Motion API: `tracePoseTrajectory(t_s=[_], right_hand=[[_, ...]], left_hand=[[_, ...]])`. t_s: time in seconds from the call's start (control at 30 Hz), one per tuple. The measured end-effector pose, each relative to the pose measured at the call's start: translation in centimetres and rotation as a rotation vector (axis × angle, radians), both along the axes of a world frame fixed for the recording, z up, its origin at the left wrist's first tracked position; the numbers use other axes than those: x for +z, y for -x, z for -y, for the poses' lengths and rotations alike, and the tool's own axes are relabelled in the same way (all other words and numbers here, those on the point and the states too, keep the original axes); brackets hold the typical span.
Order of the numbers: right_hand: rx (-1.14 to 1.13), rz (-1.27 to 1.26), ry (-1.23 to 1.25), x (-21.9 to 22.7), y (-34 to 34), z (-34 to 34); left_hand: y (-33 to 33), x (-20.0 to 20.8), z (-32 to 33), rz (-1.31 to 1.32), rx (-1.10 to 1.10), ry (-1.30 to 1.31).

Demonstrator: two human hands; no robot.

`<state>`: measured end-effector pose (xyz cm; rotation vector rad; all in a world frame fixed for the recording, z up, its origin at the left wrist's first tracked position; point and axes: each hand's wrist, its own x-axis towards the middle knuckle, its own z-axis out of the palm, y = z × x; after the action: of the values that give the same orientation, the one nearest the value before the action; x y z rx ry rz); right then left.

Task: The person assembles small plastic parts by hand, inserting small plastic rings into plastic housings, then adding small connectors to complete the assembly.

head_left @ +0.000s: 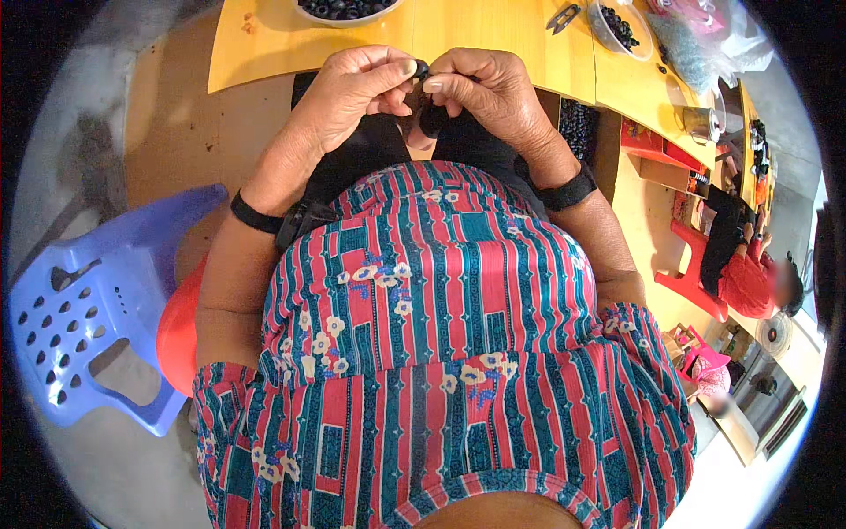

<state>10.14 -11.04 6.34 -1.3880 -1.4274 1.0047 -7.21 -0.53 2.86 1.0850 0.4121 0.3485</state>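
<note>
Above my lap, at the table's near edge, my left hand (pixel 366 91) pinches a small black rounded part (pixel 421 68) between thumb and fingertips. My right hand (pixel 486 91) meets it from the other side, thumb and forefinger closed at the part's edge. A bit of something dark shows between the right fingers; its kind is hidden. Just beyond the hands, a white bowl (pixel 351 21) at the upper edge of the view holds many black ring-like parts (pixel 339 7).
On the yellow table (pixel 493 35) lie small snips (pixel 563 18), a clear tub (pixel 602 35) of black pieces, plastic bags (pixel 718 44) and a metal cup (pixel 701 124). A blue chair (pixel 110 309) stands at left. Two other people (pixel 749 282) sit at right.
</note>
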Motion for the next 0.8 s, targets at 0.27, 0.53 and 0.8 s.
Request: tracePoseTrajectory(t_s=[0.27,0.53,0.8], right_hand=[[-0.084,-0.101,-0.007,-0.9,0.5,0.1],[-0.122,-0.017,0.011,-0.5,0.9,0.3],[-0.056,-0.098,-0.022,-1.3,0.4,0.5]], left_hand=[[0.0,-0.1,-0.1,-0.007,0.002,-0.014],[-0.1,0.8,0.1,-0.141,0.039,-0.209],[0.1,1.3,-0.4,-0.098,-0.064,-0.152]])
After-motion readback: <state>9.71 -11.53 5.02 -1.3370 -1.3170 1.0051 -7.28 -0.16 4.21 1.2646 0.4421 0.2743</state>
